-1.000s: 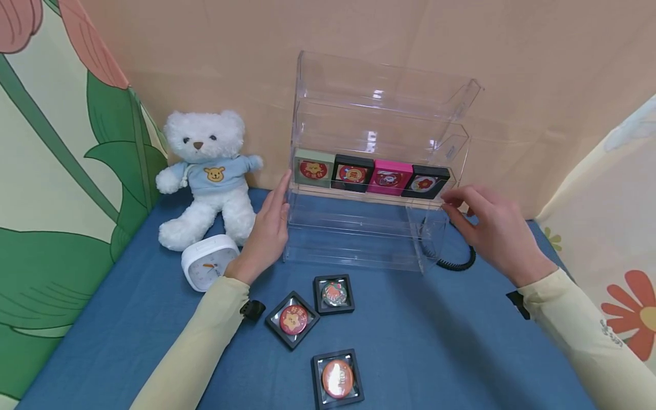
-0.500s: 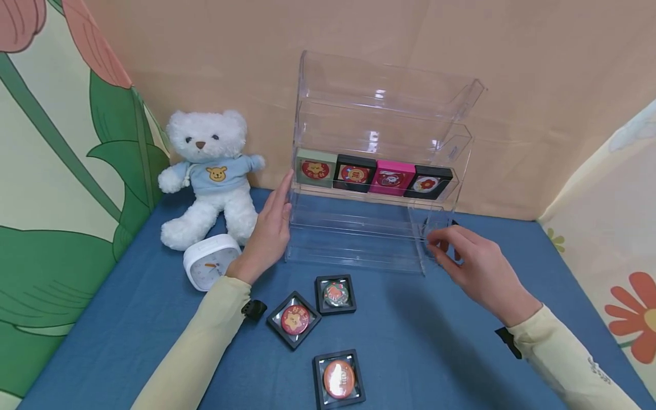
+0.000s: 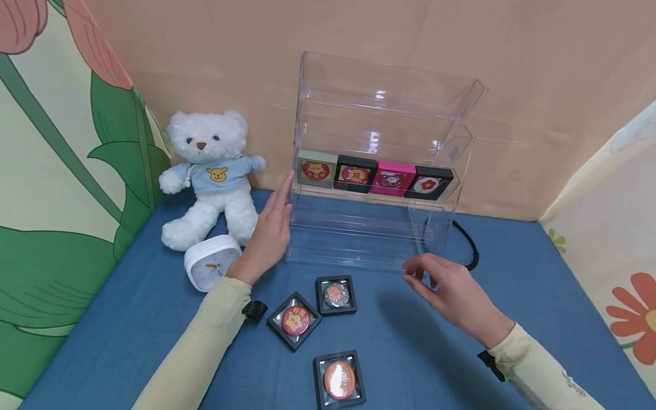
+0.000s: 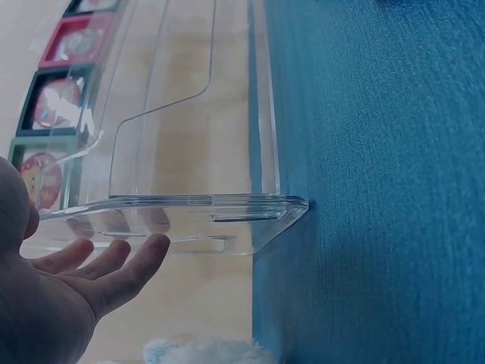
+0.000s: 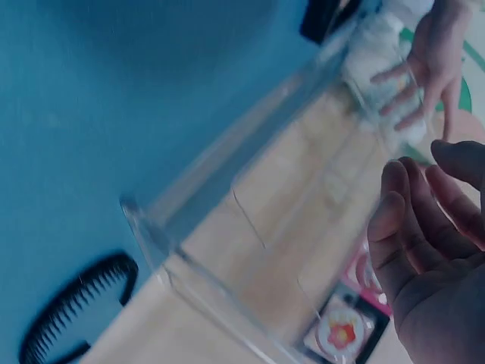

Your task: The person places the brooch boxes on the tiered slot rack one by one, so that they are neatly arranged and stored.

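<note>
My left hand [image 3: 266,232] rests with straight fingers against the left side of a clear, tiered plastic display rack [image 3: 353,263]. In the left wrist view its fingertips [image 4: 151,254] lie along the rack's side panel. My right hand [image 3: 451,293] hovers in front of the rack's lower right corner, fingers loosely bent and holding nothing. On a middle tier stand square badge frames in a row: pale green [image 3: 316,169], black [image 3: 355,173], pink [image 3: 393,178] and black [image 3: 429,183]. Three black badge frames lie before the rack: one near it [image 3: 337,295], one turned [image 3: 294,320], one closest [image 3: 340,380].
Left of the rack sits a white teddy bear [image 3: 217,173] in a blue top. A white alarm clock [image 3: 212,263] stands by its feet, close to my left forearm. Behind the rack's right end lies a curved black toothed band [image 5: 76,303]. Blue cloth [image 3: 389,353] covers the table.
My right hand has moved from the right end of the badge row down and left, towards the rack's front edge. The left hand stays against the rack, and the badge frames have not moved.
</note>
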A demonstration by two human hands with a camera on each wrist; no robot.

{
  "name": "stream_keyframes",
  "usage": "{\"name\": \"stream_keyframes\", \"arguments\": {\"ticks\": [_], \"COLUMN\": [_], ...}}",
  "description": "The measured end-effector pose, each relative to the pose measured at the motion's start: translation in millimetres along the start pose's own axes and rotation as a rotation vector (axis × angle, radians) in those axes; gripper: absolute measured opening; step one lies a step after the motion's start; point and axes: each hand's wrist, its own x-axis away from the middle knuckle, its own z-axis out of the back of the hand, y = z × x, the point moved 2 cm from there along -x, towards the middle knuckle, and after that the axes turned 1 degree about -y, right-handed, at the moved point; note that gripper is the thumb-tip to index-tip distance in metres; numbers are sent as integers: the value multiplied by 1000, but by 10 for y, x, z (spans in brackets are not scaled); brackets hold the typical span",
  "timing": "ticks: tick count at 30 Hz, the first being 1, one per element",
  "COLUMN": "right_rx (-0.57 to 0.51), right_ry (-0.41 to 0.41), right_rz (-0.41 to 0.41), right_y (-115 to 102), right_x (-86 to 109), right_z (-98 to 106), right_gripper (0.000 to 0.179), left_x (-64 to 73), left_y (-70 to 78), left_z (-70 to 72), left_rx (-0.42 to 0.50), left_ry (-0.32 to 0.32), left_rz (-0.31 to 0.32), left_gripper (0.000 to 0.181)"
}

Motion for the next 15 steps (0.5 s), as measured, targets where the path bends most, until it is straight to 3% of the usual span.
{"name": "stream_keyframes", "arguments": {"ticks": [15], "right_rx": [-89], "right_ry": [-247], "right_rz": [-174], "right_y": [-56], "right_x": [16], "right_z": [-373], "right_gripper": [46], "left_x": [2], "left_y": [-8], "left_z": [7], "left_rx": [7], "left_ry": [-10], "left_rz": [16], "left_gripper": [64]}}
